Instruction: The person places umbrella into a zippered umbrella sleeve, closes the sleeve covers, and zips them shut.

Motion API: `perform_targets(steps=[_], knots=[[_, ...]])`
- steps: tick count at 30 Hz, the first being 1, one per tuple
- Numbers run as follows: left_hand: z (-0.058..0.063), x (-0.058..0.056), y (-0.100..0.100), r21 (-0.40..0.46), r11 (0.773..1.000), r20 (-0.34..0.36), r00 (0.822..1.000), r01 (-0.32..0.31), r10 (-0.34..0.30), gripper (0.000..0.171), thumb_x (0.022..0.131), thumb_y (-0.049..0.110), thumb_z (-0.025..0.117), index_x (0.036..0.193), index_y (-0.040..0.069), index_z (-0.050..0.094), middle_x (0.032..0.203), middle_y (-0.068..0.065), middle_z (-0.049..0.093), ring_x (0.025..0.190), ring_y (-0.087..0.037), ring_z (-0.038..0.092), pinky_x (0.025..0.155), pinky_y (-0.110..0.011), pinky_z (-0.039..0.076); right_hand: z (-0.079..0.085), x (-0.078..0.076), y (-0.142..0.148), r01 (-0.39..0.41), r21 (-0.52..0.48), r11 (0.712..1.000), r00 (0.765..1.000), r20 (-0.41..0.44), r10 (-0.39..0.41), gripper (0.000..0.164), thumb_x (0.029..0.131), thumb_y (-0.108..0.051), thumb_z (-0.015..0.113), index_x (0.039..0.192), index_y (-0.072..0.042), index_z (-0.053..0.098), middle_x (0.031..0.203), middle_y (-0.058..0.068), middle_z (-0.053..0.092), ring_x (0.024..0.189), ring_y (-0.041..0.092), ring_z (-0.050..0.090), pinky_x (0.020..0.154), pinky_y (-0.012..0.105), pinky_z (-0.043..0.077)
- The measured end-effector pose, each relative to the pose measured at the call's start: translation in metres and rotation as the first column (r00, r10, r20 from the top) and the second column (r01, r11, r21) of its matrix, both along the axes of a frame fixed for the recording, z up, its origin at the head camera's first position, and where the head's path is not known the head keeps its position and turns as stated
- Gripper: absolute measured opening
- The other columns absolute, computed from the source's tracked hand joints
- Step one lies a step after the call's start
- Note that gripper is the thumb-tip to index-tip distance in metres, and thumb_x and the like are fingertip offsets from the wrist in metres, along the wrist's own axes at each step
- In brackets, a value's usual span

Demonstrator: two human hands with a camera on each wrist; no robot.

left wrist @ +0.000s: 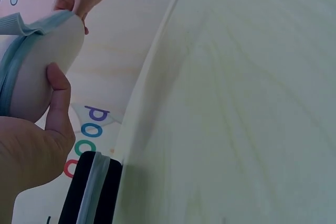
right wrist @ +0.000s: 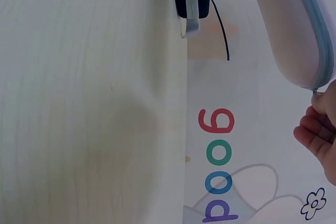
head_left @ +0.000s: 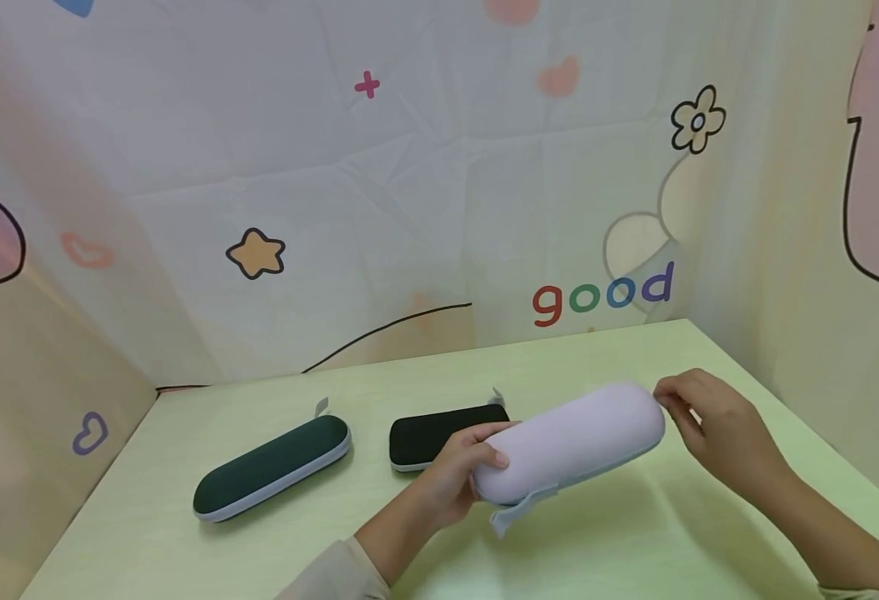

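Note:
A pale pink zippered case (head_left: 574, 442) with a light blue zipper band is held up above the table, tilted with its far end to the right. My left hand (head_left: 457, 471) grips its left end, thumb on the top face. A light blue fabric strap (head_left: 521, 508) hangs below that end. At the case's right end my right hand (head_left: 724, 421) pinches a small zipper pull (right wrist: 315, 92) between thumb and fingertips. The zipper looks closed along the part that shows in the right wrist view.
A dark green case (head_left: 274, 467) with a light zipper band lies at the left of the pale green table (head_left: 147, 533). Behind my left hand lies a black case (head_left: 439, 433). A patterned cloth (head_left: 409, 183) hangs behind and at both sides.

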State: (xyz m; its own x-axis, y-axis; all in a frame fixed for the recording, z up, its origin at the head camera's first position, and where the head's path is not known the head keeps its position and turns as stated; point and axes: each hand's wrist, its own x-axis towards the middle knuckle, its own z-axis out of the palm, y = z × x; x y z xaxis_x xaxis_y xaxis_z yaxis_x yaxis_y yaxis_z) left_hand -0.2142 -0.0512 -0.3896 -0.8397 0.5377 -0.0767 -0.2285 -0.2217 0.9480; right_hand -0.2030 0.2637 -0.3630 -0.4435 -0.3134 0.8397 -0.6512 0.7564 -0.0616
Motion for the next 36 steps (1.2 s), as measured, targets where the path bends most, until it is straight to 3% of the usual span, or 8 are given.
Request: perform_targets(steps=[6,11,13,19,22,28,31,36], knots=[[-0.006,-0.006,-0.007,-0.003,0.996,-0.04,0.995,0.092,-0.092,0.062,0.071,0.014,0.052,0.131,0.0,0.058,0.113,-0.006,0.061,0.094,-0.019,0.058,0.072,-0.031,0.051,-0.004,0.001,0.004,-0.152,-0.056,0.987,0.978,0.133,0.158,0.009,0.091,-0.005,0.068,0.089,-0.013,0.066,0.087,-0.004,0.063,0.08,0.001,0.052,0.063,0.011,0.041],[-0.007,-0.009,-0.008,0.02,0.984,-0.084,0.981,0.174,-0.172,0.056,0.071,0.016,0.051,0.125,0.009,0.064,0.111,-0.004,0.061,0.092,-0.018,0.057,0.071,-0.03,0.051,-0.007,0.003,0.008,-0.317,-0.15,0.936,0.896,0.276,0.348,0.052,0.065,0.03,0.068,0.094,-0.013,0.066,0.09,-0.005,0.064,0.082,0.002,0.056,0.073,0.01,0.047],[-0.008,-0.01,-0.01,0.03,0.981,-0.074,0.98,0.189,-0.186,0.05,0.074,0.017,0.05,0.121,0.014,0.066,0.111,-0.004,0.06,0.093,-0.018,0.056,0.071,-0.031,0.051,-0.006,0.006,0.01,-0.392,-0.233,0.89,0.813,0.364,0.454,0.048,0.072,0.03,0.063,0.096,-0.011,0.065,0.092,-0.003,0.063,0.082,0.004,0.058,0.07,0.013,0.049],[-0.004,-0.011,-0.013,0.118,0.989,0.059,0.993,0.094,-0.101,0.034,0.089,0.021,0.05,0.121,0.01,0.059,0.115,-0.009,0.058,0.095,-0.024,0.06,0.072,-0.039,0.056,-0.002,0.012,0.021,-0.443,-0.542,0.714,0.458,0.548,0.7,0.028,0.094,0.019,0.043,0.107,-0.001,0.059,0.108,0.006,0.066,0.096,0.013,0.064,0.072,0.025,0.054],[0.001,-0.011,-0.013,0.176,0.984,0.142,0.99,-0.028,0.002,0.043,0.094,0.026,0.056,0.13,0.004,0.05,0.121,-0.015,0.055,0.101,-0.027,0.062,0.081,-0.042,0.056,-0.001,0.014,0.022,-0.417,-0.621,0.663,0.376,0.547,0.748,0.028,0.097,0.017,0.039,0.108,0.0,0.057,0.114,0.007,0.067,0.103,0.015,0.065,0.075,0.028,0.055],[0.006,-0.01,-0.007,0.367,0.901,0.312,0.943,-0.231,0.115,0.063,0.096,0.026,0.063,0.142,-0.003,0.031,0.126,-0.021,0.048,0.106,-0.027,0.062,0.093,-0.036,0.05,-0.001,0.015,0.014,-0.373,-0.704,0.605,0.355,0.494,0.794,0.027,0.097,0.017,0.038,0.105,0.0,0.058,0.115,0.005,0.068,0.107,0.014,0.064,0.081,0.028,0.054],[0.006,-0.01,-0.002,0.421,0.856,0.346,0.925,-0.3,0.154,0.056,0.096,0.013,0.061,0.138,-0.006,0.031,0.12,-0.02,0.049,0.102,-0.023,0.062,0.092,-0.03,0.05,-0.001,0.018,0.007,-0.357,-0.707,0.611,0.379,0.488,0.786,0.025,0.097,0.016,0.039,0.104,0.0,0.057,0.116,0.004,0.067,0.108,0.014,0.064,0.083,0.029,0.054],[0.006,-0.011,0.006,0.414,0.823,0.355,0.902,-0.389,0.247,0.028,0.091,-0.002,0.058,0.116,-0.006,0.046,0.103,-0.013,0.056,0.087,-0.017,0.064,0.082,-0.022,0.053,0.001,0.023,-0.007,-0.345,-0.684,0.643,0.442,0.486,0.754,0.021,0.097,0.014,0.043,0.103,0.0,0.058,0.118,0.006,0.066,0.108,0.016,0.064,0.084,0.031,0.054]])
